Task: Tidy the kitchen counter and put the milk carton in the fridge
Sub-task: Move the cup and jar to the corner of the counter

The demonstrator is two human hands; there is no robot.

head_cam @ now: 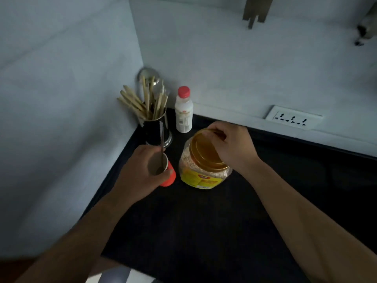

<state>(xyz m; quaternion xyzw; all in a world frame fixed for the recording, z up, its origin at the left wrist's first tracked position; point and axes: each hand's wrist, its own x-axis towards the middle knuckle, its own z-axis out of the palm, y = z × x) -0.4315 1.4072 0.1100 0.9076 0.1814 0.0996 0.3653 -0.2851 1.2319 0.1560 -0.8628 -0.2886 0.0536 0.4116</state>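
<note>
On the black counter (204, 231), my left hand (138, 172) is wrapped around a red paper cup (168, 176) with a metal spoon (162, 146) standing in it. My right hand (232, 146) grips the rim of the amber lid (206, 154) on a clear oats jar (202, 174) with a yellow label. The jar stands just right of the cup. A white milk bottle with a red cap (183, 111) stands upright at the back by the wall, apart from both hands.
A steel holder full of wooden sticks and utensils (153, 117) fills the corner, just behind the cup. Walls close in at the left and back. A white socket strip (291, 119) sits low on the back wall. A white object (126, 276) shows at the bottom edge.
</note>
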